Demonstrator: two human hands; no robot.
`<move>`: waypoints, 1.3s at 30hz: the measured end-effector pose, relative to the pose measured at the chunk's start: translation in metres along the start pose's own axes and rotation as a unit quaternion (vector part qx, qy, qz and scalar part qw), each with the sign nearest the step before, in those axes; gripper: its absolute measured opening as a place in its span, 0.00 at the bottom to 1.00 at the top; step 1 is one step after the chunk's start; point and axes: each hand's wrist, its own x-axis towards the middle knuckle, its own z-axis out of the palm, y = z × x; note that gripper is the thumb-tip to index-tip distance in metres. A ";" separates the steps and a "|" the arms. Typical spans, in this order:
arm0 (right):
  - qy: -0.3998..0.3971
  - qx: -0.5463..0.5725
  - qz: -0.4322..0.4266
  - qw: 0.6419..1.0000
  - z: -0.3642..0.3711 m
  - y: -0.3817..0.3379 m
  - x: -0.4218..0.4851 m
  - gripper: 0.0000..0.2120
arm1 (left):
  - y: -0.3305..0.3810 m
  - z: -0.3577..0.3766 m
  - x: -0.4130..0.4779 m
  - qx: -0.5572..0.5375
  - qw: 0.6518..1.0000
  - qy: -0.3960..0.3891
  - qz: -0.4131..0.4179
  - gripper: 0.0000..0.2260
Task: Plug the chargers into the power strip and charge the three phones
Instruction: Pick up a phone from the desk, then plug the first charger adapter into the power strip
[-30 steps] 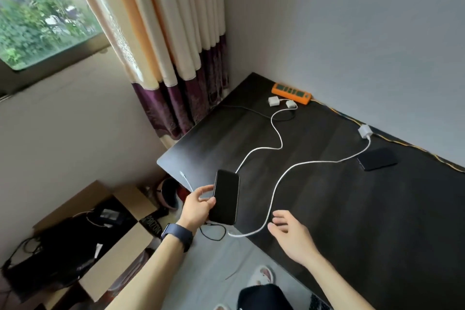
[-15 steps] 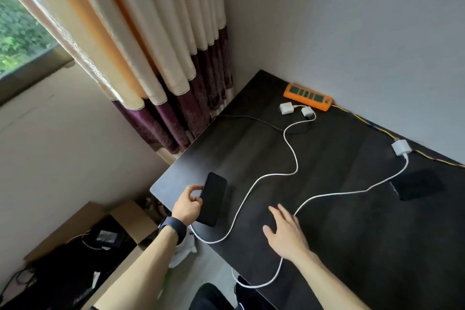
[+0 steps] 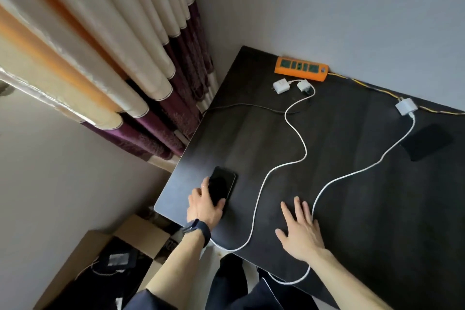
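Now lay flat near the left corner of the dark surface (image 3: 352, 209): one black phone (image 3: 221, 186), with the left hand (image 3: 203, 206) curled over its near end, thumb and fingers clamped on its edges, probably to settle it within reach of a cable. Rested just beside the second white cable (image 3: 352, 175): the right hand (image 3: 300, 230), its grip apart, fingers spread and holding nothing, likely ready to take up a cable end. Ran from two white chargers (image 3: 281, 86) toward the near edge: the first white cable (image 3: 297, 133), passing between the two hands. Stood unplugged at the wall: the orange power strip (image 3: 302, 68), all sockets free. Waited at the far right: a third charger (image 3: 406, 106) and another phone (image 3: 427, 142). A third phone could not be found. Compared with half a second ago, was lowered fully onto the surface, no longer tilted in the fingers; moved slightly forward, the right hand.
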 end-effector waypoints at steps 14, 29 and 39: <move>-0.009 0.012 0.081 0.997 0.004 -0.044 0.001 0.36 | -0.037 -0.017 0.019 0.120 0.989 -0.044 0.076 0.36; 0.000 0.217 0.109 0.970 -0.068 -0.045 0.001 0.19 | 0.024 -0.037 0.060 0.139 0.973 -0.052 0.174 0.31; 0.301 0.201 0.017 0.932 -0.218 -0.032 0.137 0.19 | 0.147 -0.005 0.163 0.174 0.943 0.028 0.283 0.32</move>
